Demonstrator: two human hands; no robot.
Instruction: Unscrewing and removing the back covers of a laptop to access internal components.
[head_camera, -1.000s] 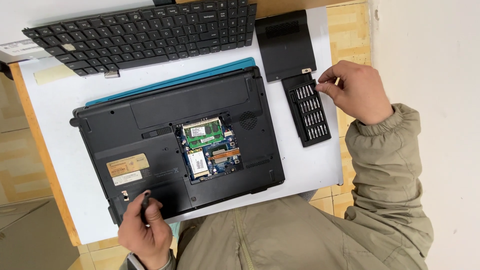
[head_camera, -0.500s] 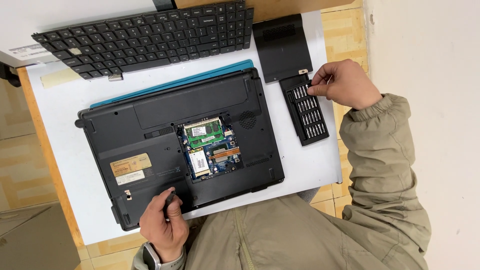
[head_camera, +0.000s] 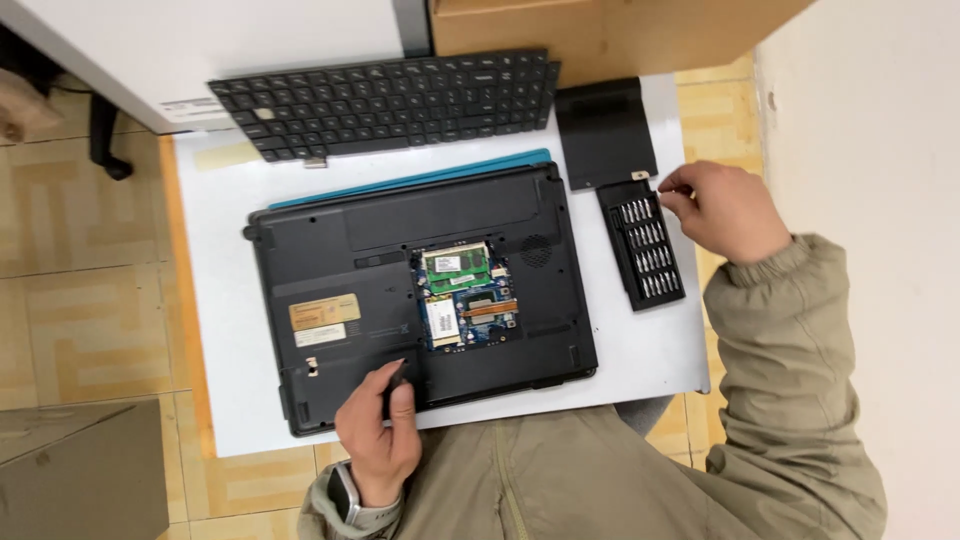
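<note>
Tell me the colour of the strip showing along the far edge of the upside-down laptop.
Teal blue strip, seen in the head view, behind the black laptop.

The laptop (head_camera: 420, 300) is black, with a green and blue patch in its open middle and a tan sticker and a white sticker near its left side. A blue strip shows along its far edge. The keyboard (head_camera: 385, 100) at the far edge of the white table (head_camera: 220, 210) is black. The flat cover (head_camera: 605, 130) in the far right corner is black too. The bit tray (head_camera: 645, 245) is black with shiny silver bits in rows. The sleeves are dull green. The floor (head_camera: 90, 240) has yellow-brown tiles with a square pattern. The box (head_camera: 600, 30) is brown.
</note>
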